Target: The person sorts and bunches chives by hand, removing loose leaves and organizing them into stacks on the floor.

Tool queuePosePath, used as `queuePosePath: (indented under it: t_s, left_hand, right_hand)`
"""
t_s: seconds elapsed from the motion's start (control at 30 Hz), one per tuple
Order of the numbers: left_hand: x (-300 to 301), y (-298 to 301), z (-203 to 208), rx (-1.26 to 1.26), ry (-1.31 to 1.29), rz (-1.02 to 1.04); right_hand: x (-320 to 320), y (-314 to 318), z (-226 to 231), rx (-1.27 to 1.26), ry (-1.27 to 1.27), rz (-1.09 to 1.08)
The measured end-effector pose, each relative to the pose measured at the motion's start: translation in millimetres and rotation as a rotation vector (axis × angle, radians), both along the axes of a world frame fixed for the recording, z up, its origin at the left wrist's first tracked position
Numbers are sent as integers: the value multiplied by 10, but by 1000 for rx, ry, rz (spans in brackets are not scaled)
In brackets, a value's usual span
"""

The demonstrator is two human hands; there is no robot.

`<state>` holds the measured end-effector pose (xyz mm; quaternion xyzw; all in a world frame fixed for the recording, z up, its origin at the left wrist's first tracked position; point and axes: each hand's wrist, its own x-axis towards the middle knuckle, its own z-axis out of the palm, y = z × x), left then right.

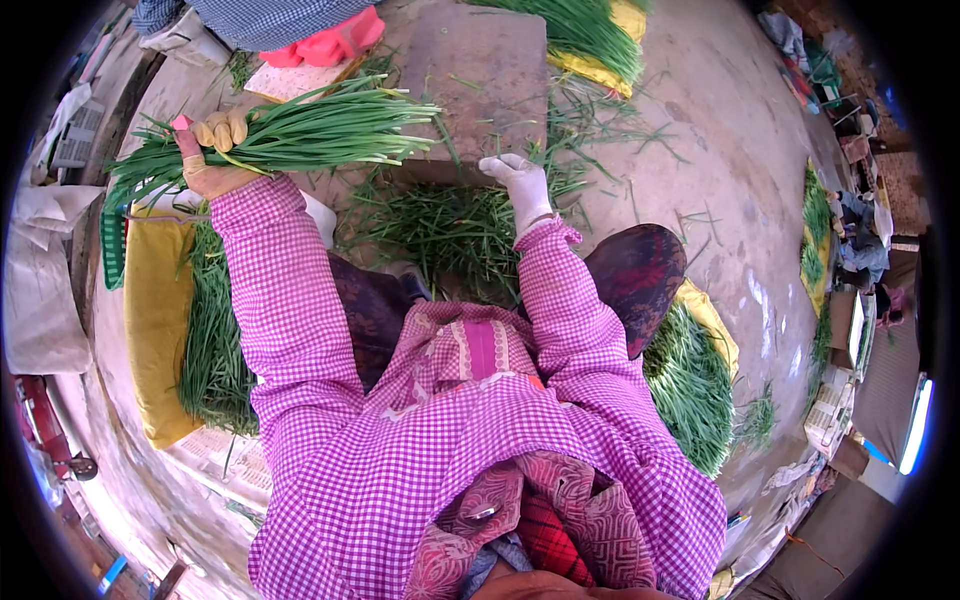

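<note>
My left hand (218,160), in a glove with tan fingers, is closed around a big bunch of garlic chives (330,128). The bunch lies sideways, its pale cut ends toward the right and its leafy tips spreading past my wrist to the left. My right hand (522,188) wears a white glove and hangs by the near edge of a low brown block (475,75). Its fingers are curled together; whatever they pinch is too small to tell. Beneath and between my hands lies a heap of loose chive leaves (440,230) on the floor.
Chives on a yellow sack (155,330) lie at my left, more chives (690,390) at my right. Another bundle (585,35) rests on yellow sacking beyond the block. Ahead left, a person in blue checked cloth (270,20) sits near a white board (300,78). Boxes line the right.
</note>
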<state>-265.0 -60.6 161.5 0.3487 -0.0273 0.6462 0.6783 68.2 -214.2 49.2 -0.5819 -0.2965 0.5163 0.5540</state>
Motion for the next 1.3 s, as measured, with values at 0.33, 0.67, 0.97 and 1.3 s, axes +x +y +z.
queuePosePath:
  t_s: [0.33,0.67,0.97,1.3]
  left_hand:
    - [-23,11,-16,-51,32,-2]
    - [-54,53,-31,-7,48,55]
    - [-39,67,-45,150,-21,16]
    - [253,-220,229,174,38,-27]
  right_hand:
    - [-508,6,519,465,-691,37]
    - [-155,-39,130,124,-111,287]
    - [-792,36,412,73,349,294]
    - [-285,-9,499,251,-5,123]
